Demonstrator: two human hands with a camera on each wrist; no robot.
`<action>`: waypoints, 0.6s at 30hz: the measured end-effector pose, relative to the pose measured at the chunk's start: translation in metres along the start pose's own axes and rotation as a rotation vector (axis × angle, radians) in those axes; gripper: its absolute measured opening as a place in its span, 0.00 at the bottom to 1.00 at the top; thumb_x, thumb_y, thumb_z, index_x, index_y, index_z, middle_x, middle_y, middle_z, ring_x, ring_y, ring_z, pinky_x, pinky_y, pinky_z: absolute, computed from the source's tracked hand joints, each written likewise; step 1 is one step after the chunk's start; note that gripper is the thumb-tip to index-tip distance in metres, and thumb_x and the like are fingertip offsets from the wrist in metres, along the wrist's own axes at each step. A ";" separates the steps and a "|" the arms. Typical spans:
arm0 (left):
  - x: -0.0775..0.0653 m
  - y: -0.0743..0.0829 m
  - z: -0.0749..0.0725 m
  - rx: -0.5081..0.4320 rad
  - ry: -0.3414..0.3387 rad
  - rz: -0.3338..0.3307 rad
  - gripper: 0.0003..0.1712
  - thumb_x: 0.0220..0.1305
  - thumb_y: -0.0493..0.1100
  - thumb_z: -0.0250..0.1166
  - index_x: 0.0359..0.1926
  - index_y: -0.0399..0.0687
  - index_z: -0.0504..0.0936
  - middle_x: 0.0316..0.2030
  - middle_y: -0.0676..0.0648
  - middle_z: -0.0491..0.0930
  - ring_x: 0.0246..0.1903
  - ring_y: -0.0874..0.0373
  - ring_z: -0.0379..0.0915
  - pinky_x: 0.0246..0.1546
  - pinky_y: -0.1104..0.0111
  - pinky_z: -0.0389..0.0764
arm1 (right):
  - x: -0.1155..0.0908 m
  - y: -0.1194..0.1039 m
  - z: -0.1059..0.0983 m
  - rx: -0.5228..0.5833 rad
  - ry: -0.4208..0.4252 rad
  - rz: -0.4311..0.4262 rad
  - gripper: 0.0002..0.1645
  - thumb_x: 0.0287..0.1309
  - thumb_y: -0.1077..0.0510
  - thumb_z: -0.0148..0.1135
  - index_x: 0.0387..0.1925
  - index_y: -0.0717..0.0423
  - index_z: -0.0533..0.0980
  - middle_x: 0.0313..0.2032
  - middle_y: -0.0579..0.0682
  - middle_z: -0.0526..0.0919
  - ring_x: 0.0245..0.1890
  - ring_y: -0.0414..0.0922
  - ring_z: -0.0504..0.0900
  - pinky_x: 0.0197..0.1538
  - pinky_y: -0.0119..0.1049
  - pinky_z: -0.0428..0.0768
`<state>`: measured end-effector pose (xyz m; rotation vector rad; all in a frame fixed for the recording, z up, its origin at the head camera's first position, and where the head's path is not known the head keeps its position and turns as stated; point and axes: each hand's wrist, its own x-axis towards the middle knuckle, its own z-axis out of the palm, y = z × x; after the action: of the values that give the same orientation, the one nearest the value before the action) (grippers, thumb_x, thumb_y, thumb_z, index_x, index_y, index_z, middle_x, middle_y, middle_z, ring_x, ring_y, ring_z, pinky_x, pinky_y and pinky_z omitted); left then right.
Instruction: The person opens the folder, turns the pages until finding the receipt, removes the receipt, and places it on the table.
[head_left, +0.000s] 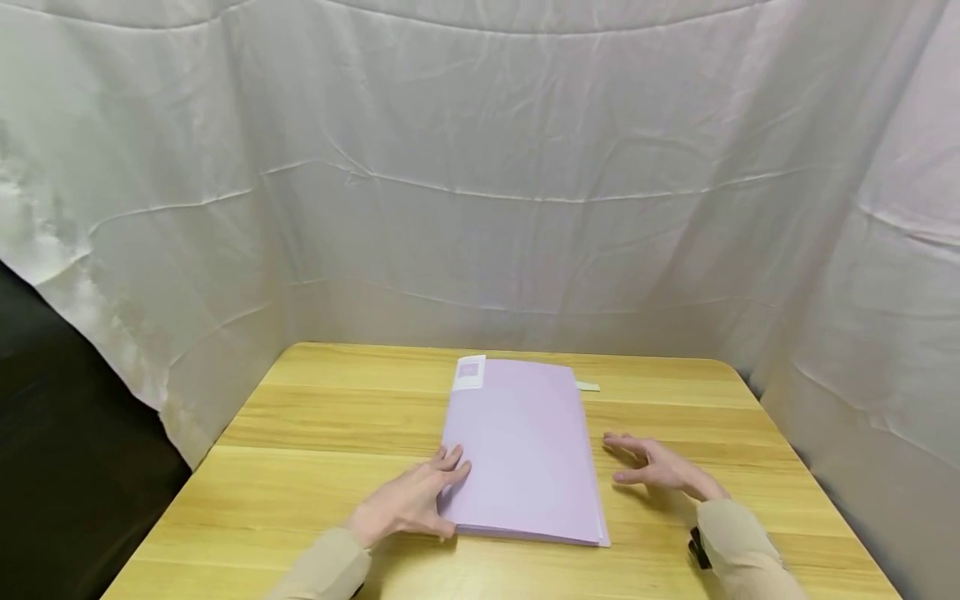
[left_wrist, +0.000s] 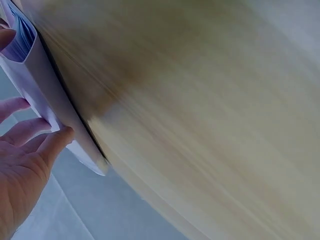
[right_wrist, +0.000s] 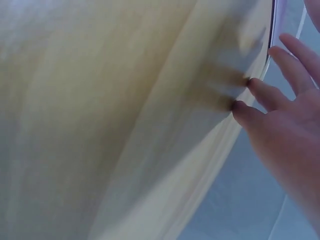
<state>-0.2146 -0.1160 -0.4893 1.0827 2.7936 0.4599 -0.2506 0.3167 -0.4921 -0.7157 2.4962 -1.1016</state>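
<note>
The lilac folder (head_left: pixel 521 450) lies closed and flat near the middle of the wooden table (head_left: pixel 330 433), its white label (head_left: pixel 470 373) at the far left corner and a pale green strip (head_left: pixel 588 386) showing beside its far right edge. The left hand (head_left: pixel 412 504), fingers and thumb apart, rests on the folder's left edge, fingertips on the cover, thumb by the near corner. The right hand (head_left: pixel 667 469) is just beside the right edge, fingers parted; contact with the wood I cannot confirm. Pale cloth (head_left: pixel 495 233) hangs behind.
</note>
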 end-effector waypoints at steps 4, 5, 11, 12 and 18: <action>0.002 0.007 0.002 0.000 -0.004 0.001 0.55 0.41 0.52 0.79 0.71 0.37 0.69 0.74 0.30 0.59 0.72 0.29 0.58 0.70 0.43 0.68 | 0.003 0.004 0.000 0.017 -0.022 0.025 0.43 0.63 0.56 0.67 0.70 0.74 0.61 0.72 0.75 0.57 0.72 0.80 0.39 0.68 0.78 0.39; 0.002 0.009 0.003 -0.005 -0.006 -0.003 0.55 0.41 0.52 0.79 0.71 0.38 0.69 0.74 0.30 0.59 0.72 0.30 0.58 0.70 0.43 0.68 | 0.004 0.004 0.000 0.023 -0.032 0.031 0.43 0.63 0.56 0.67 0.71 0.74 0.60 0.73 0.75 0.56 0.72 0.80 0.38 0.68 0.79 0.37; 0.003 0.014 0.004 -0.002 0.002 -0.006 0.55 0.42 0.52 0.77 0.72 0.39 0.68 0.75 0.32 0.58 0.73 0.31 0.57 0.69 0.42 0.69 | 0.007 0.004 0.000 0.014 -0.062 0.052 0.47 0.61 0.56 0.69 0.73 0.73 0.57 0.74 0.74 0.51 0.73 0.80 0.34 0.68 0.80 0.35; 0.003 0.015 0.004 0.002 0.004 -0.005 0.55 0.42 0.53 0.77 0.72 0.39 0.68 0.75 0.32 0.58 0.73 0.32 0.58 0.69 0.42 0.70 | 0.008 0.004 0.000 -0.002 -0.060 0.052 0.48 0.60 0.56 0.69 0.73 0.72 0.57 0.75 0.74 0.51 0.73 0.80 0.35 0.68 0.80 0.37; 0.003 0.016 0.006 0.008 0.021 0.007 0.56 0.43 0.53 0.77 0.72 0.38 0.67 0.75 0.31 0.58 0.72 0.32 0.59 0.68 0.43 0.71 | 0.009 0.005 0.004 -0.108 -0.029 0.052 0.51 0.58 0.52 0.71 0.74 0.70 0.57 0.75 0.73 0.52 0.73 0.79 0.40 0.68 0.81 0.44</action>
<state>-0.2054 -0.1016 -0.4904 1.0964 2.8134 0.4638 -0.2582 0.3120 -0.4991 -0.6867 2.5500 -0.9378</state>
